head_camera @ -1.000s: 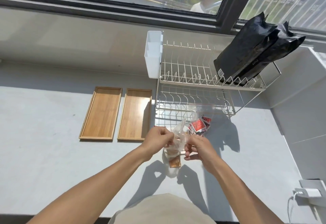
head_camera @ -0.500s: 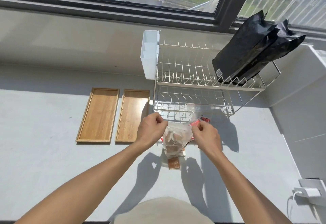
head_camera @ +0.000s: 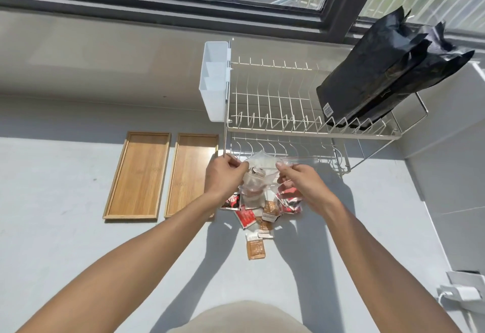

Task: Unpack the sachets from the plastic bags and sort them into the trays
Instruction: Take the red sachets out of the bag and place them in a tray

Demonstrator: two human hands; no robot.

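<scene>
Holding a clear plastic bag (head_camera: 258, 175) upside down above the grey countertop (head_camera: 65, 227), the left hand (head_camera: 223, 175) and the right hand (head_camera: 301, 183) each pinch one side of it with curled fingers, in front of the lower shelf of the wire dish rack (head_camera: 288, 112). Sachets (head_camera: 256, 217) lie in a loose heap on the countertop directly under the bag, some red, some orange-brown and white, one orange-brown one lying a little nearer the person. Some packets seem to remain inside the crumpled film, though it is too wrinkled to count them. A second clear bag (head_camera: 290, 201) with red sachets sits just under the right hand, apparently unemptied. The two wooden trays (head_camera: 139, 175) lie side by side to the left of the heap, nearer the countertop's back edge, shallow, rectangular, with raised rims, and hold nothing. My judgement: unpacking is partway done and sorting has not begun. The sachets look flat, glossy and light; the bag is thin and limp.
</scene>
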